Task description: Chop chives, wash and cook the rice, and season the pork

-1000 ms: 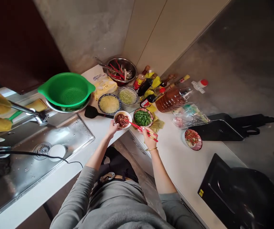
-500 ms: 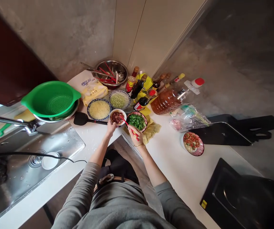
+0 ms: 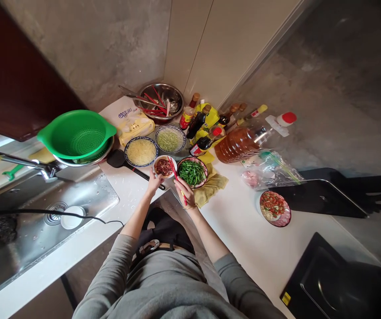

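On the white counter (image 3: 243, 221), a small bowl of dark red food (image 3: 164, 166) sits between two larger dishes. The left hand (image 3: 153, 184) cups its near rim; the right hand (image 3: 186, 195) grips red chopsticks (image 3: 176, 178), tips in the bowl.

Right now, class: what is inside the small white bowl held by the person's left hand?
The small white bowl holds dark reddish-brown chopped food. Red chopsticks in the right hand dip into it; the left hand steadies its rim. The bowl's bottom is covered by the food.
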The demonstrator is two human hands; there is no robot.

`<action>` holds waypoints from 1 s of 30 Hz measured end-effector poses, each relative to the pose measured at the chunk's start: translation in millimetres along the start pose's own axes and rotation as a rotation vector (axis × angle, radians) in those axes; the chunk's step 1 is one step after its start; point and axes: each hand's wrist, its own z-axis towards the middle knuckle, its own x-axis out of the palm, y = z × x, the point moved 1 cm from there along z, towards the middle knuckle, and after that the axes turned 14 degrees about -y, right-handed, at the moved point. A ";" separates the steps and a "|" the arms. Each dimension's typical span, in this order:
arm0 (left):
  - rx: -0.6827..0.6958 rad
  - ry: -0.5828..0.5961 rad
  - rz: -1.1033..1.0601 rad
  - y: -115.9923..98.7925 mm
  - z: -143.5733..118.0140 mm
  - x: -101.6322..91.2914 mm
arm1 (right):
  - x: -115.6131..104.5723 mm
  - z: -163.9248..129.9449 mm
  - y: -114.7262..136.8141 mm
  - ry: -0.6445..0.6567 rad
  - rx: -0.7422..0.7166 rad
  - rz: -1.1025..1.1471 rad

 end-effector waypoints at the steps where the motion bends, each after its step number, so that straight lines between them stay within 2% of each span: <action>1: -0.018 -0.056 0.019 -1.6 -2.6 -3.4 | 4.8 0.0 -1.7 0.010 -0.006 -0.016; 3: -0.027 -0.149 0.067 -4.2 -7.3 -12.5 | 15.8 0.0 -4.6 0.014 -0.009 -0.059; 6: 0.074 -0.202 0.127 -6.1 -13.8 -29.5 | 32.6 -3.0 -5.8 0.020 0.013 -0.136; 10: 0.224 -0.230 0.152 -4.3 -23.0 -51.7 | 52.3 -14.5 1.1 0.085 0.035 -0.239; 14: 0.259 -0.240 0.124 -1.0 -32.0 -68.1 | 72.0 -23.3 14.7 0.152 0.083 -0.346; 18: 0.274 -0.272 0.102 -1.5 -37.1 -80.6 | 90.3 -15.3 28.3 0.205 0.155 -0.460; 21: 0.261 -0.314 0.090 -4.6 -38.0 -89.2 | 96.2 -1.1 31.2 0.205 0.171 -0.516; 24: 0.253 -0.380 0.046 -7.7 -38.3 -102.7 | 88.8 4.1 32.0 0.183 0.141 -0.490; 27: 0.251 -0.530 -0.053 -9.2 -35.3 -132.4 | 73.5 -5.1 41.0 0.199 0.033 -0.404; 30: 0.238 -0.777 -0.180 -9.1 -27.8 -188.8 | 72.0 -17.5 64.4 0.256 -0.155 -0.242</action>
